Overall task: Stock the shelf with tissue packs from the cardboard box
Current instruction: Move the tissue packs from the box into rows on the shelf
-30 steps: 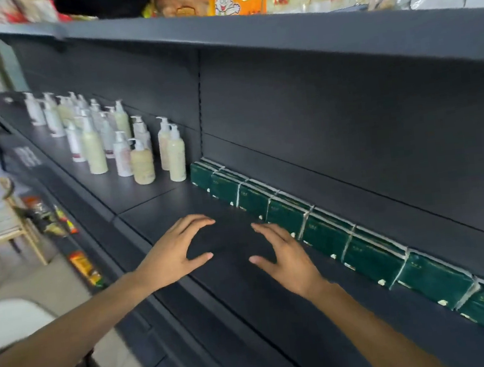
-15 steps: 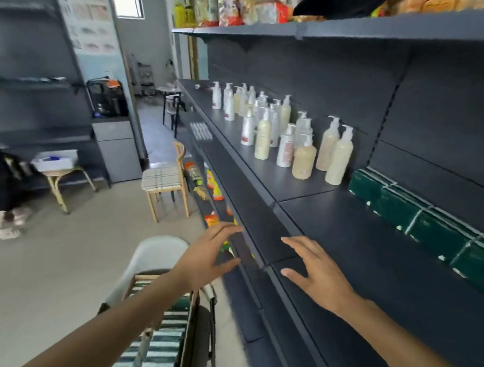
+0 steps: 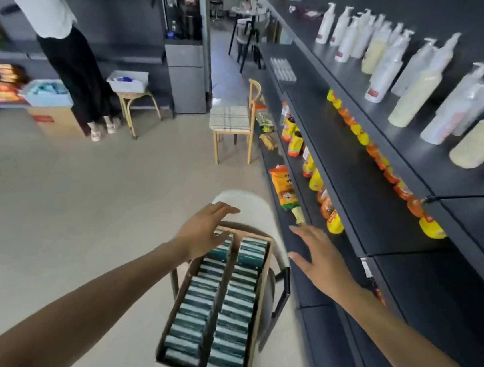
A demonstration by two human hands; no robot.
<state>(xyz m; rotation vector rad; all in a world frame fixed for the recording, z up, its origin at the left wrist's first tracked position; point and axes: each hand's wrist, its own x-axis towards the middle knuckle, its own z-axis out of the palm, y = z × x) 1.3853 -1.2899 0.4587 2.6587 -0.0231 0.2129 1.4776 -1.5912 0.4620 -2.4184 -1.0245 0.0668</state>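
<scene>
Tissue packs (image 3: 217,302) are standing in two tight rows inside the cardboard box (image 3: 261,295), which is resting on a chair (image 3: 255,208) beside the dark shelf (image 3: 424,277). I am holding my left hand (image 3: 201,232) spread open and empty over the far end of the box, my right hand (image 3: 320,261) open and empty beside it. They look light and soft, so pinching one by its narrow top edge should work. Pale floor (image 3: 87,199) is giving me free room

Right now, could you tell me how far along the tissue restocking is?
No stocked packs show in this view. Both hands are empty: the left hand hovers over the cardboard box, the right hand beside it. Nearly everything is left: two full rows of tissue packs remain.
</scene>
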